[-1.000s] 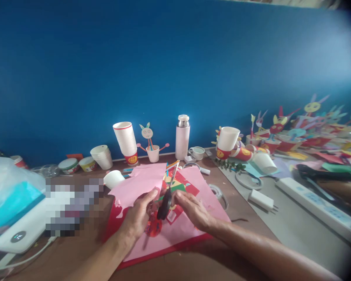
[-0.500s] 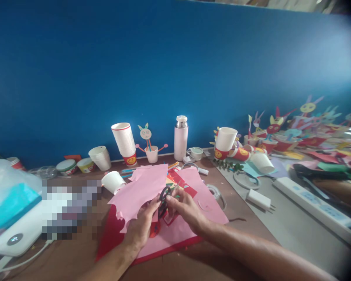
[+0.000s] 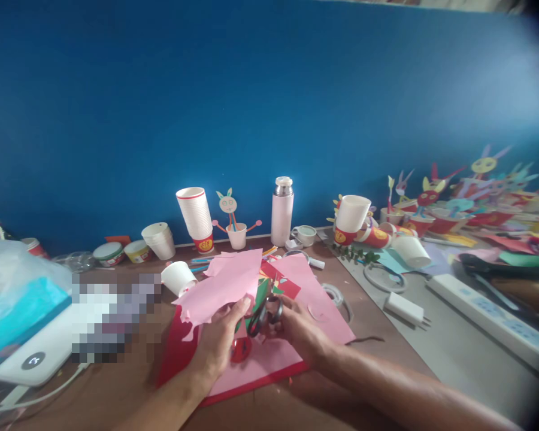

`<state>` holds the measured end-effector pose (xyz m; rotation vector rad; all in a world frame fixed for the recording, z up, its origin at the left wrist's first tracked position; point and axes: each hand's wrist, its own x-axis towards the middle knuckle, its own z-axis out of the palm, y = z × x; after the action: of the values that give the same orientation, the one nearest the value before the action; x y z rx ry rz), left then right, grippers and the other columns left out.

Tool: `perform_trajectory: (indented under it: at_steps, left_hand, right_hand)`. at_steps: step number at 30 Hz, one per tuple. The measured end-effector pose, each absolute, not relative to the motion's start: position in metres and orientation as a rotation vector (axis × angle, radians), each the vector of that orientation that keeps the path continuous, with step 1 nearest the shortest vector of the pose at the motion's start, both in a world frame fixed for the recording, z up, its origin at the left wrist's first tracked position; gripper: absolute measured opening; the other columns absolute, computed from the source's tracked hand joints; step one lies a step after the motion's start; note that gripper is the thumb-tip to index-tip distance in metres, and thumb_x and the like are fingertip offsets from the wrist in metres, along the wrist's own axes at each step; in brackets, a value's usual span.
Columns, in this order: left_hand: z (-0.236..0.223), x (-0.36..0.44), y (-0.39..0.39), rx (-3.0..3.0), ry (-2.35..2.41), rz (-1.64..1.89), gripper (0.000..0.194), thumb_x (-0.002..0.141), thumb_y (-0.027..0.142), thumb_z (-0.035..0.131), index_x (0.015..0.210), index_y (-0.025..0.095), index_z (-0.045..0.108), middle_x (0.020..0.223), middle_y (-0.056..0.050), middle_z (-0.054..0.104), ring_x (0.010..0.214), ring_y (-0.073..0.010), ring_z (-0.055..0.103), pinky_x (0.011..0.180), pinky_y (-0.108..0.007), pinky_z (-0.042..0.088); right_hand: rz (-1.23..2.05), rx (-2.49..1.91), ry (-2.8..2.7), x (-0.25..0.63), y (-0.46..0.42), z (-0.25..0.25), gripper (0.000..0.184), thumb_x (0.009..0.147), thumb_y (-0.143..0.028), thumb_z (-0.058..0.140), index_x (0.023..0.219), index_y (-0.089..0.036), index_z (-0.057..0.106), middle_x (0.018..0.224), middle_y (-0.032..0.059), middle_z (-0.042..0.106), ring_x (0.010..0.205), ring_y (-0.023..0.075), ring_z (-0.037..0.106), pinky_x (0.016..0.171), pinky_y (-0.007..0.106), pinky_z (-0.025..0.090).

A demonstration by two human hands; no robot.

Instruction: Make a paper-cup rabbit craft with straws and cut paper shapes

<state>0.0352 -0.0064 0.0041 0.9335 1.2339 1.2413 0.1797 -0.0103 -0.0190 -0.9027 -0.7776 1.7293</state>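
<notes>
My left hand (image 3: 218, 338) is closed, its thumb pressed on a pink paper sheet (image 3: 229, 276) with a jagged, cut lower edge. Black-handled scissors (image 3: 265, 316) are in my right hand (image 3: 300, 329), just right of the left thumb, with the blades pointing away from me. Which fingers sit in the handle loops I cannot make out fully. Beneath both hands lie a larger pink sheet (image 3: 327, 326) and a red sheet (image 3: 175, 347). Red and green paper scraps (image 3: 261, 293) show between the hands, and a round red piece (image 3: 241, 349) lies below the left thumb.
Behind the papers stand a stack of paper cups (image 3: 193, 212), a paper-cup figure (image 3: 237, 235) and a pink thermos (image 3: 282, 218). A white cup (image 3: 178, 278) lies tipped at left. A power bank (image 3: 31, 359) is at far left; a power strip (image 3: 489, 311) and a charger (image 3: 405, 308) lie at right.
The scissors have moved from between both hands into the right hand, which has shifted slightly right. My left hand now stands apart from the handles, and the view has turned slightly left.
</notes>
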Motion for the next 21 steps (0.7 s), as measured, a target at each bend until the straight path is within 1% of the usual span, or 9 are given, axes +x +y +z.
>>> perform_trajectory:
  at_steps: [4, 8, 10, 12, 14, 16, 19, 21]
  left_hand:
    - [0.015, 0.037, -0.002, 0.915, 1.142, 1.175, 0.019, 0.059, 0.034, 0.066, 0.056, 0.017, 0.06, 0.051, 0.002, 0.058, 0.049, -0.0141, 0.052, 0.054, -0.026, 0.042]
    - [0.024, 0.037, 0.0, 0.882, 1.107, 1.196, 0.022, 0.064, 0.032, 0.061, 0.048, 0.02, 0.053, 0.046, 0.004, 0.052, 0.047, -0.0123, 0.049, 0.052, -0.024, 0.04]
    - [0.025, 0.035, 0.0, 0.913, 1.104, 1.205, 0.023, 0.064, 0.03, 0.061, 0.045, 0.02, 0.052, 0.046, 0.003, 0.05, 0.048, -0.0124, 0.049, 0.053, -0.024, 0.04]
    - [0.025, 0.033, 0.0, 0.949, 1.123, 1.214, 0.023, 0.062, 0.029, 0.062, 0.044, 0.019, 0.053, 0.046, 0.003, 0.05, 0.049, -0.0123, 0.048, 0.053, -0.024, 0.039]
    - [0.024, 0.031, 0.002, 0.94, 1.141, 1.227, 0.022, 0.062, 0.029, 0.062, 0.045, 0.018, 0.055, 0.047, 0.002, 0.051, 0.049, -0.0117, 0.047, 0.052, -0.024, 0.039]
    - [0.021, 0.029, 0.004, 0.892, 1.132, 1.253, 0.02, 0.063, 0.03, 0.061, 0.05, 0.016, 0.057, 0.051, 0.002, 0.053, 0.051, -0.011, 0.048, 0.053, -0.023, 0.039]
    - [0.016, 0.026, 0.01, 0.809, 1.109, 1.313, 0.017, 0.063, 0.03, 0.062, 0.056, 0.014, 0.057, 0.054, 0.002, 0.054, 0.054, -0.0111, 0.05, 0.058, -0.024, 0.042]
    - [0.013, 0.025, 0.014, 0.807, 1.091, 1.329, 0.017, 0.062, 0.029, 0.062, 0.056, 0.015, 0.055, 0.054, 0.002, 0.052, 0.055, -0.0111, 0.05, 0.06, -0.025, 0.043]
  right_hand:
    - [1.751, -0.757, -0.747, 0.18, -0.014, -0.012, 0.034, 0.067, -0.032, 0.066, 0.093, -0.017, 0.05, 0.069, 0.0019, 0.061, 0.058, 0.013, 0.058, 0.06, 0.028, 0.044]
    - [1.715, -0.683, -0.866, 0.184, -0.014, -0.013, 0.035, 0.069, -0.029, 0.066, 0.098, -0.02, 0.05, 0.075, 0.0016, 0.06, 0.066, 0.0139, 0.057, 0.065, 0.029, 0.043]
    - [1.7, -0.673, -0.935, 0.187, -0.014, -0.012, 0.033, 0.073, -0.033, 0.063, 0.1, -0.02, 0.049, 0.074, 0.0013, 0.058, 0.066, 0.0142, 0.056, 0.064, 0.029, 0.042]
    - [1.702, -0.679, -1.007, 0.19, -0.016, -0.009, 0.033, 0.077, -0.042, 0.056, 0.1, -0.02, 0.048, 0.071, 0.001, 0.055, 0.064, 0.0144, 0.054, 0.062, 0.03, 0.042]
    - [1.691, -0.7, -1.116, 0.191, -0.02, -0.003, 0.034, 0.079, -0.047, 0.05, 0.097, -0.019, 0.048, 0.069, 0.0005, 0.053, 0.063, 0.014, 0.053, 0.063, 0.03, 0.041]
    - [1.65, -0.716, -1.204, 0.189, -0.026, 0.002, 0.033, 0.08, -0.048, 0.049, 0.094, -0.018, 0.047, 0.069, 0.0001, 0.051, 0.064, 0.0131, 0.052, 0.064, 0.03, 0.04]
    - [1.62, -0.74, -1.187, 0.184, -0.036, 0.001, 0.034, 0.081, -0.048, 0.047, 0.097, -0.018, 0.042, 0.07, -0.0002, 0.052, 0.063, 0.0125, 0.052, 0.062, 0.028, 0.04]
    - [1.635, -0.792, -1.148, 0.18, -0.042, -0.004, 0.036, 0.081, -0.049, 0.047, 0.099, -0.018, 0.042, 0.069, -0.0003, 0.052, 0.06, 0.0126, 0.053, 0.06, 0.028, 0.04]
